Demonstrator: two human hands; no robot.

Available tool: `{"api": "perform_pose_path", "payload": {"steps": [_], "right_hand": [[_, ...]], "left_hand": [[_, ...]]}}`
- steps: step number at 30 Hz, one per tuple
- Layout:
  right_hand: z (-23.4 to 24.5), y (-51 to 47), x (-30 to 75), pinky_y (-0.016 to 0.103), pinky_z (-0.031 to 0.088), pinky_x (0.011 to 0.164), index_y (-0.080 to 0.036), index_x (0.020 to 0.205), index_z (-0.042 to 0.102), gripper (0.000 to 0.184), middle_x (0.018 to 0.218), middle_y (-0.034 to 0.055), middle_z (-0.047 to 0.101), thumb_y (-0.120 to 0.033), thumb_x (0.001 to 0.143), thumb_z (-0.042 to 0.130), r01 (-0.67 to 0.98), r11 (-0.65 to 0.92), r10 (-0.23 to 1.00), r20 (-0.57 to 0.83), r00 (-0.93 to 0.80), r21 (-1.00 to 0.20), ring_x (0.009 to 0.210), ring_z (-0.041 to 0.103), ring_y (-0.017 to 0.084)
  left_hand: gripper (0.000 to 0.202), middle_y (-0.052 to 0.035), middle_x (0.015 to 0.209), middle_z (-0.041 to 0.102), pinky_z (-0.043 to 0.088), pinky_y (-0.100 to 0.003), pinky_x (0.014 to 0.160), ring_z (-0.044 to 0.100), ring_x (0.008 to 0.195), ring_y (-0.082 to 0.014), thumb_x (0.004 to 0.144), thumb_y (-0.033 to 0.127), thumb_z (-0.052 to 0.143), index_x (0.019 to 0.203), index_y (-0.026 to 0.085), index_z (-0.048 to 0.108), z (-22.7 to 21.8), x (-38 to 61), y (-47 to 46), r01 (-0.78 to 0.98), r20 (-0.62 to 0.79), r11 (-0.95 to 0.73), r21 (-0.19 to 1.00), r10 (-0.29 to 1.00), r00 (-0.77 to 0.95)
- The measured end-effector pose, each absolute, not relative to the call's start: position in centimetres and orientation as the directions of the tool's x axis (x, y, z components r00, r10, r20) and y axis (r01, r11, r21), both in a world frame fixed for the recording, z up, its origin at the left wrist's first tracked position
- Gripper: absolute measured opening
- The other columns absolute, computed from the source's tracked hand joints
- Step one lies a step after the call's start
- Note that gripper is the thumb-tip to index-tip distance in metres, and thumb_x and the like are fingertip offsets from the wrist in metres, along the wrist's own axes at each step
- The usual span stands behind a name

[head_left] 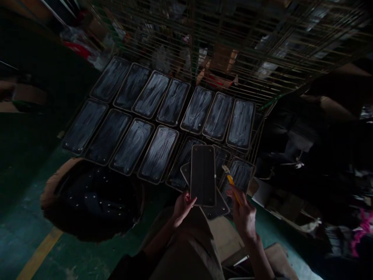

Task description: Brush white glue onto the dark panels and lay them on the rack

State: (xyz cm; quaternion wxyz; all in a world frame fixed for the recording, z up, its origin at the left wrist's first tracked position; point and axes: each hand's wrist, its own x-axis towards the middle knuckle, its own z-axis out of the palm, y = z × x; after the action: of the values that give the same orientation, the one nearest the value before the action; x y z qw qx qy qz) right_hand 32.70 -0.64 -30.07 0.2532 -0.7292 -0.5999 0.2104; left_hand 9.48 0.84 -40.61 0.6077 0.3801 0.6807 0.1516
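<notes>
My left hand grips the lower left corner of a dark rectangular panel with rounded corners, pale edges and small studs near its corners. Beneath that one, a second dark panel lies at a slant. In my right hand is a paintbrush with a yellow handle, its bristles pointing up and away from me, just right of the held panel. Similar panels lie in two rows in front of me, many with whitish streaks across them, such as a streaked panel left of my hands.
A wire rack carries the rows, and a wire mesh cage with bags and cartons stands behind it. At lower left is a round container of dark studded pieces. Cardboard lies near my legs, and dark clutter fills the right side.
</notes>
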Motion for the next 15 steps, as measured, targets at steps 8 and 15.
{"api": "perform_pose_path", "payload": {"steps": [8, 15], "right_hand": [[-33.6, 1.7, 31.5, 0.025, 0.050, 0.060, -0.015, 0.114, 0.058, 0.034, 0.093, 0.0063, 0.073, -0.009, 0.089, 0.036, 0.876, -0.237, 0.959, 0.045, 0.281, -0.420, 0.070, 0.068, 0.017], [-32.1, -0.2, 28.8, 0.026, 0.046, 0.058, -0.016, 0.101, 0.054, 0.029, 0.082, 0.0075, 0.069, -0.044, 0.093, 0.052, 0.680, -0.442, 0.840, -0.004, 0.542, -0.585, 0.065, 0.064, 0.017]], "left_hand": [[0.039, 0.0025, 0.072, 0.059, 0.042, -0.020, 0.042, 0.056, 0.044, -0.0077, 0.071, 0.043, 0.074, 0.090, 0.016, 0.055, -37.7, 8.6, 1.9, 0.053, -0.763, 0.805, 0.590, 0.535, 0.362], [0.033, 0.0028, 0.070, 0.057, 0.044, -0.022, 0.050, 0.056, 0.051, -0.0079, 0.078, 0.040, 0.070, 0.095, 0.017, 0.056, -34.4, 8.4, 2.3, -0.118, -0.623, 0.818, 0.562, 0.513, 0.590]]}}
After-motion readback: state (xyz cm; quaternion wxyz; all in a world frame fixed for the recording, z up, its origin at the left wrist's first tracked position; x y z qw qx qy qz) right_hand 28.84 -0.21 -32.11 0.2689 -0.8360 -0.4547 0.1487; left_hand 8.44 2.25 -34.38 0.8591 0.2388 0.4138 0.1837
